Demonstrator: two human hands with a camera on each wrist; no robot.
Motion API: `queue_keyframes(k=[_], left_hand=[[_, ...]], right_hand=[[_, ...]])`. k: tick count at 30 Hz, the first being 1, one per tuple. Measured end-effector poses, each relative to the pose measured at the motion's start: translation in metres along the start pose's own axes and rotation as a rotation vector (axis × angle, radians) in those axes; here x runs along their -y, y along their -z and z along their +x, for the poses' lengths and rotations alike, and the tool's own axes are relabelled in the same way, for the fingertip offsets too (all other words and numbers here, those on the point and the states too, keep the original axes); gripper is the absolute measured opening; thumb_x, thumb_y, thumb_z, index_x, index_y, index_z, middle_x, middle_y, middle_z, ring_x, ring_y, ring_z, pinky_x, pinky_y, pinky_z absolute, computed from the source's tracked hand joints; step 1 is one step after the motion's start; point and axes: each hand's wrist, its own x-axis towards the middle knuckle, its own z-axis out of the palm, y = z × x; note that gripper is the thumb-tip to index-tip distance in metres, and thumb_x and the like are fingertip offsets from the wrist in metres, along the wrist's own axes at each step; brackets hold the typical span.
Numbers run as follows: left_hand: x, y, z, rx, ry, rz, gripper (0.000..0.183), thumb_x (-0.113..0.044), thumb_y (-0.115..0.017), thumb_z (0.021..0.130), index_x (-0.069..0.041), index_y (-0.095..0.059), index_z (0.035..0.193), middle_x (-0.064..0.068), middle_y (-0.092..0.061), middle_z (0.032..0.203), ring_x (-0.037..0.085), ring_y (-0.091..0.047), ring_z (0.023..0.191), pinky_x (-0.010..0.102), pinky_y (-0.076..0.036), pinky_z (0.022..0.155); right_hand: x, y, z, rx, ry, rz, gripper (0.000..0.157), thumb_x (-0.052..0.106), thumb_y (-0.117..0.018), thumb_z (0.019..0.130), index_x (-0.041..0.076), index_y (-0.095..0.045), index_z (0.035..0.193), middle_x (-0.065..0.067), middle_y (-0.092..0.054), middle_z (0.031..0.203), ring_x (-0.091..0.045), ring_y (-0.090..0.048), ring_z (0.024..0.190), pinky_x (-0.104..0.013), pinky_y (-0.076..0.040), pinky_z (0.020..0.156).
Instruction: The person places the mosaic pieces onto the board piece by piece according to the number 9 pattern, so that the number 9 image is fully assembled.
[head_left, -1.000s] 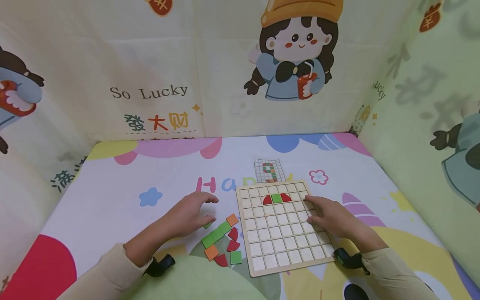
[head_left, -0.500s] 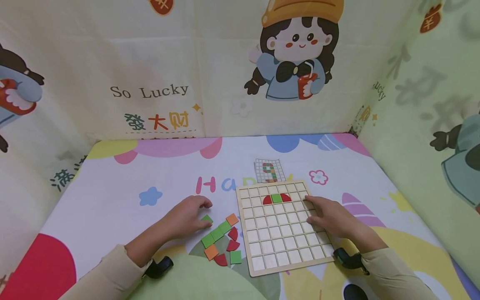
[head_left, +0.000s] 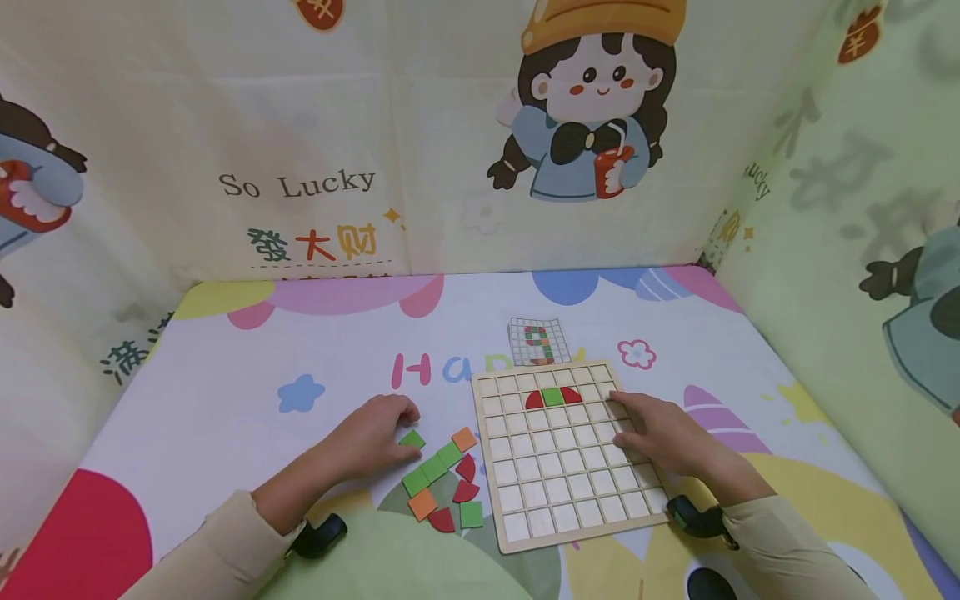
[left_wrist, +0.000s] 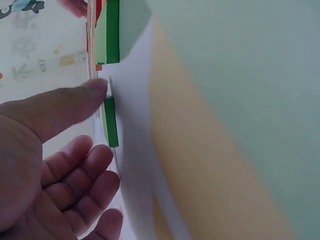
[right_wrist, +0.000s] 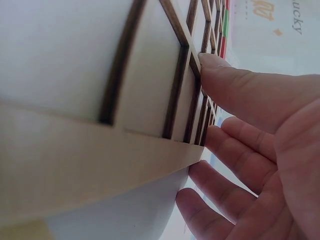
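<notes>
Over the tabletop, my left hand (head_left: pixel 373 439) has its thumb and loosely bent fingers on either side of a green square tile (head_left: pixel 413 438). In the left wrist view that green tile (left_wrist: pixel 110 122) lies between thumb and fingers, with a gap to the fingers. My right hand (head_left: pixel 663 433) holds the right edge of a wooden grid board (head_left: pixel 536 467). Its thumb is over the grid and its fingertips are at the rim, as the right wrist view shows. A green tile (head_left: pixel 552 397) sits in the board between two red quarter-round tiles (head_left: pixel 535 400).
Left of the board lie green tiles (head_left: pixel 434 468), orange tiles (head_left: pixel 423 505) and red quarter-round tiles (head_left: pixel 442 521). Behind the board is a small pattern card (head_left: pixel 540 342) with coloured squares. A printed cloth (head_left: pixel 225 392) covers the table, with patterned fabric walls around it.
My left hand has drawn back a little to the left, so the green tile by its thumb shows more. The right hand and board have stayed put.
</notes>
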Motion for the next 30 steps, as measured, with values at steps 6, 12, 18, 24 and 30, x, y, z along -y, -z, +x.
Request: queue_keyframes(k=[6, 12, 18, 24, 30], left_hand=[[0.0005, -0.0004, 0.0003, -0.006, -0.001, -0.007, 0.034, -0.012, -0.088, 0.076, -0.008, -0.064, 0.099, -0.003, -0.057, 0.091, 0.017, -0.052, 0.089, 0.034, -0.053, 0.081], [-0.0004, -0.0003, 0.0007, -0.005, 0.005, -0.023, 0.031, -0.01, -0.086, 0.077, -0.007, -0.064, 0.099, -0.002, -0.058, 0.09, 0.017, -0.053, 0.088, 0.033, -0.053, 0.08], [-0.0013, 0.0022, 0.0002, 0.0, 0.024, 0.001, 0.033, -0.011, -0.086, 0.077, -0.007, -0.065, 0.102, -0.002, -0.059, 0.093, 0.018, -0.054, 0.09, 0.034, -0.053, 0.082], [-0.0022, 0.0043, 0.0001, 0.005, 0.022, 0.021, 0.033, -0.01, -0.087, 0.076, -0.007, -0.065, 0.101, -0.002, -0.059, 0.092, 0.018, -0.053, 0.089, 0.034, -0.053, 0.081], [-0.0018, 0.003, 0.0004, 0.005, 0.017, 0.028, 0.03, -0.008, -0.085, 0.077, -0.007, -0.064, 0.099, -0.002, -0.058, 0.09, 0.017, -0.053, 0.088, 0.034, -0.053, 0.081]], right_hand=[[0.0005, 0.0004, 0.0001, -0.002, 0.0, 0.007, 0.065, 0.021, -0.075, 0.09, -0.003, -0.048, 0.143, -0.026, -0.051, 0.141, -0.049, -0.044, 0.131, -0.062, -0.037, 0.104], [0.0012, 0.0006, -0.0002, 0.002, -0.001, 0.015, 0.066, 0.022, -0.076, 0.089, -0.003, -0.048, 0.143, -0.026, -0.051, 0.141, -0.048, -0.044, 0.131, -0.062, -0.037, 0.104], [0.0005, 0.0005, 0.0001, 0.003, -0.003, 0.009, 0.065, 0.021, -0.075, 0.09, -0.004, -0.048, 0.143, -0.027, -0.051, 0.141, -0.049, -0.044, 0.131, -0.062, -0.037, 0.103], [0.0002, 0.0004, -0.0003, -0.001, -0.003, 0.006, 0.064, 0.02, -0.074, 0.09, -0.004, -0.048, 0.143, -0.027, -0.051, 0.141, -0.049, -0.044, 0.131, -0.062, -0.037, 0.104], [0.0008, 0.0002, -0.0005, 0.001, 0.003, 0.011, 0.064, 0.022, -0.075, 0.09, -0.004, -0.048, 0.143, -0.026, -0.051, 0.141, -0.048, -0.044, 0.131, -0.061, -0.037, 0.104]])
